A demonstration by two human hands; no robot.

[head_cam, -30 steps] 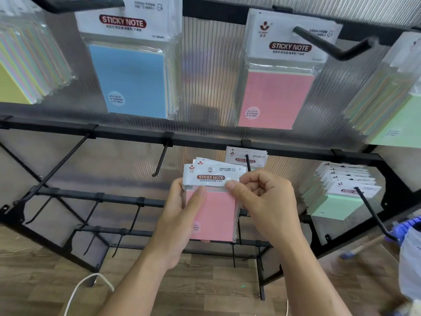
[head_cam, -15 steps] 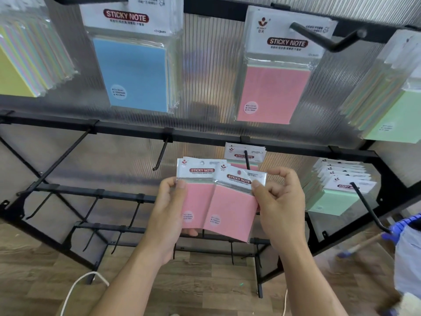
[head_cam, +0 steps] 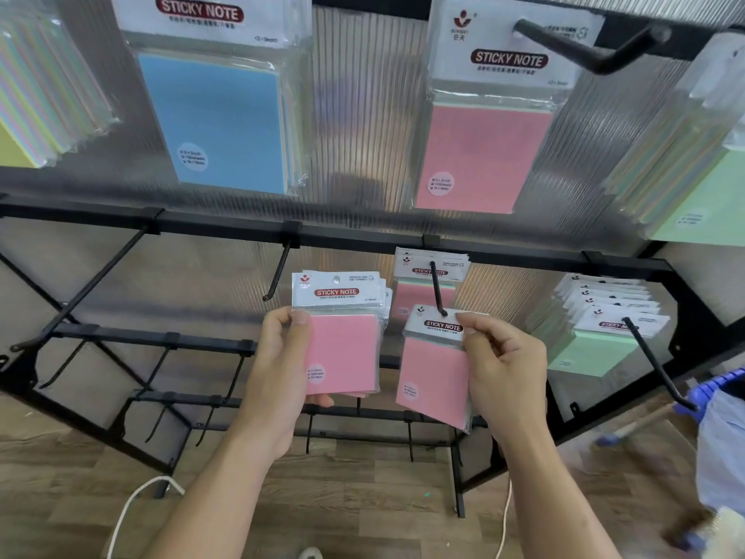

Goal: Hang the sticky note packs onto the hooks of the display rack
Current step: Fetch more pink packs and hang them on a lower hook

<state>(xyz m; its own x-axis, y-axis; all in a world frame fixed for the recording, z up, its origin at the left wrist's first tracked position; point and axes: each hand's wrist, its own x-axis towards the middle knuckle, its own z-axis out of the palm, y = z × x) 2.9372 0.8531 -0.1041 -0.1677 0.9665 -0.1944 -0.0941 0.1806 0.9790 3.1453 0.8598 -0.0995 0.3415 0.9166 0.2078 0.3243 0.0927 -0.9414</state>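
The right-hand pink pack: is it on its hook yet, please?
Barely on: hook tip at the header hole of the pink pack, which the right hand pinches.

This looks like a stationery shop. A black metal display rack (head_cam: 363,238) carries rows of hooks (head_cam: 276,272) hung with retail-bagged sticky note packs (head_cam: 483,155) grouped by colour, above wood-look flooring (head_cam: 363,498).
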